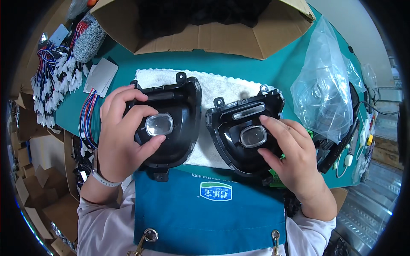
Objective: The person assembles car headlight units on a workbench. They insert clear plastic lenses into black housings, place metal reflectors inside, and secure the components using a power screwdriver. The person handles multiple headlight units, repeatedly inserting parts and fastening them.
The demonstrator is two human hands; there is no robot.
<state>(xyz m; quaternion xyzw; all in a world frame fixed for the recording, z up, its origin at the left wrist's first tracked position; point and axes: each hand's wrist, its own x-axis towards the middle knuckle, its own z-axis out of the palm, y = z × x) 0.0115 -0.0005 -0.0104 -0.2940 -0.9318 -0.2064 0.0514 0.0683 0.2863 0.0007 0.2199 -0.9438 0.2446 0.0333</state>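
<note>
Two black plastic lamp housings lie side by side on a white towel (207,155). In the left housing (185,143) sits a clear rounded-square lens (159,124). My left hand (117,136) has its thumb and index finger on opposite edges of that lens, while its other fingers rest over the housing's upper left part. A similar lens (253,136) with a pale rim is set in the right housing (239,161), below a narrow clear strip (249,111). My right hand (297,155) spans this lens between thumb and index finger, its other fingers curled behind.
An open cardboard box (205,40) with dark contents stands at the back of the green table (121,53). Wire bundles with white connectors (51,81), grey cards (102,74) and loose coloured wires (88,119) lie left. A clear plastic bag (320,94) and black coiled cable (339,149) are right.
</note>
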